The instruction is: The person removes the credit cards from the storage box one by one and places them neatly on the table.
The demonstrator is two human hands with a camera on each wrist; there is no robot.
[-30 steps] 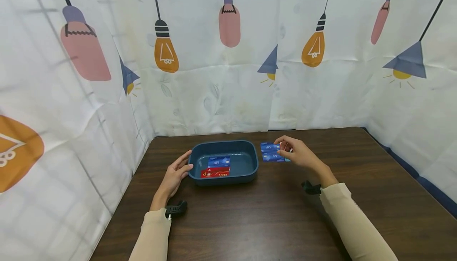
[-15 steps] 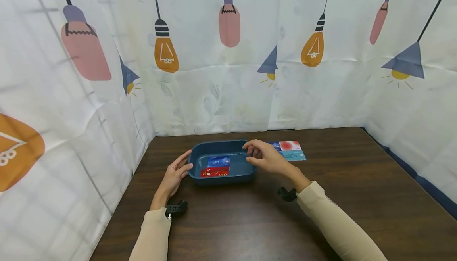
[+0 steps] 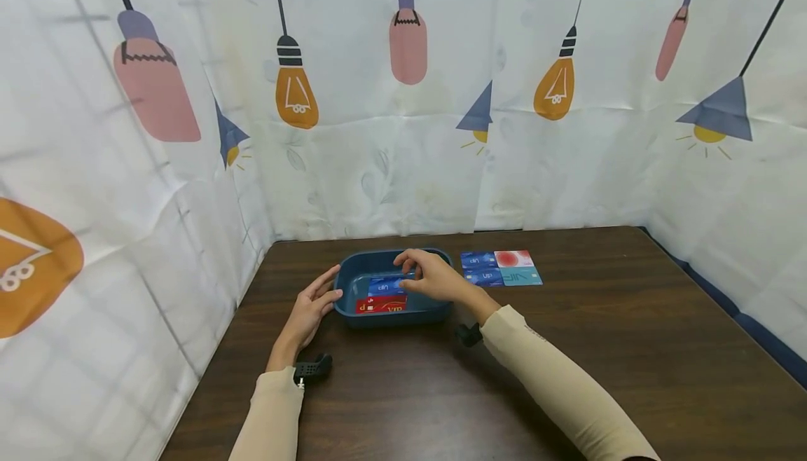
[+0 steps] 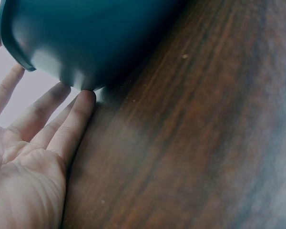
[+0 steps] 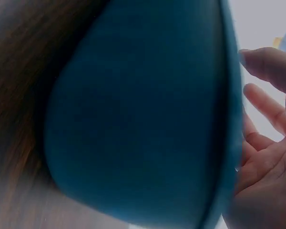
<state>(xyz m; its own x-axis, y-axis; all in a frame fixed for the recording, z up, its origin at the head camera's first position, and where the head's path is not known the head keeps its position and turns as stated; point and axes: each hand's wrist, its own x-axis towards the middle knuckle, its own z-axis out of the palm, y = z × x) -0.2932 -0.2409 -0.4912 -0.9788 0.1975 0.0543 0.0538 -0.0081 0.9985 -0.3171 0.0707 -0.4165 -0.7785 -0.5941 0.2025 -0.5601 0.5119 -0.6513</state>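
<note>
Currently, on the tabletop [image 3: 378, 391], the teal tray [image 3: 392, 320] is set with its long axis left to right. Its left end is touched by the left hand [image 3: 311, 308], fingers relaxed; the right hand [image 3: 436, 280] is held above it, fingers bent, seemingly gripping nothing. Four cards [image 3: 502, 270] are laid out alongside, two cards [image 3: 381, 300] are left inside, all roughly aligned lengthwise with it.

There are two bare hands [image 3: 309, 314] [image 3: 435, 279] and one rounded-rectangular dark-blue box [image 3: 394, 319]. Inside, as far as visible, one blue card [image 3: 382, 286] and one red card [image 3: 381, 305]; outside, two blue cards [image 3: 477, 260] [image 3: 483, 277], one red-and-white card [image 3: 513, 258], one light-teal card [image 3: 521, 276].
</note>
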